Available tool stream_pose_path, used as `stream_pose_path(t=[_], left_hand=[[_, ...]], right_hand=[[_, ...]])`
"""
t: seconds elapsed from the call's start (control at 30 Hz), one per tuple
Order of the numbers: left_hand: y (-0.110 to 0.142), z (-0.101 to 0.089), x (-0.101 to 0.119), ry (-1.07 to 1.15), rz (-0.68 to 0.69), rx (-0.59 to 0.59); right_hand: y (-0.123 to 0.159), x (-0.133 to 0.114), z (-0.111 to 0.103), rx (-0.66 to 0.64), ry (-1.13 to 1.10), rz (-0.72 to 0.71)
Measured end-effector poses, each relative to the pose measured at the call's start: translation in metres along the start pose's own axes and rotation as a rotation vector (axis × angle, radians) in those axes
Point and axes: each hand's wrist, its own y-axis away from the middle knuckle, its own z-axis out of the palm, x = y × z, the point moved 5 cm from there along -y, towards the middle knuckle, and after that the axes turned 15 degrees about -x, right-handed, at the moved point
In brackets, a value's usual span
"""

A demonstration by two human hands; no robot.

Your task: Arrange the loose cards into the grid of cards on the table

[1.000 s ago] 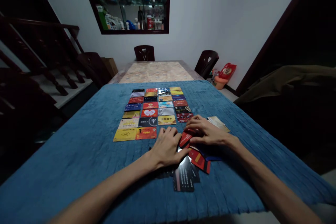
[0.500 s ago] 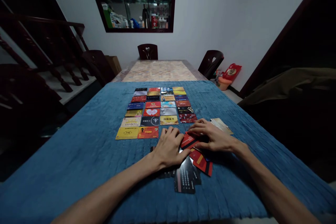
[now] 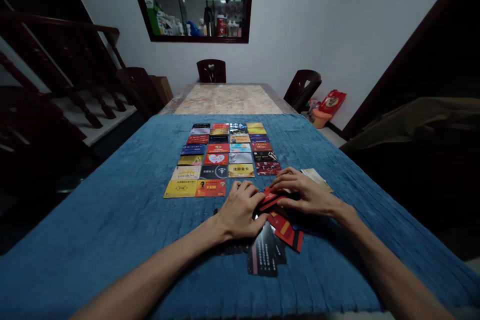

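Between my two hands a red card [image 3: 270, 201] with a dark stripe is tilted up from the pile. My right hand [image 3: 309, 194] has its thumb and fingers closed on the card's right side. The fingers of my left hand [image 3: 242, 210] curl at its left edge, thumb below. Under and in front of the hands lie loose cards: a black card [image 3: 263, 252] with white print and several red cards [image 3: 288, 232], overlapping. Dark cards under my left palm are partly hidden. Beyond, cards stand in rows, with an orange YSM card [image 3: 211, 188] nearest and a gold card [image 3: 241, 170] behind.
A blue cloth [image 3: 123, 200] covers the near table; its marble-patterned top [image 3: 228, 99] shows at the far end. Pale cards [image 3: 315, 179] lie right of my right hand. Dark chairs [image 3: 303, 89] stand around, with a red bag [image 3: 332, 102] on the floor at right.
The red card between my hands has tipped up, its striped face now seen at a flatter angle. Both hands have barely shifted, and the rows of cards are the same.
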Motion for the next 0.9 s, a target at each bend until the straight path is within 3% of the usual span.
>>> stream_pose_path(t=[0.4,0.9], left_hand=[[-0.002,-0.002,-0.022,0.238,-0.045,0.073],[0.001,-0.001,-0.031,0.236,-0.065,0.120]], right_hand=[[-0.002,0.015,0.006,0.140,-0.037,0.049],[-0.003,0.018,0.011,0.201,-0.099,0.151]])
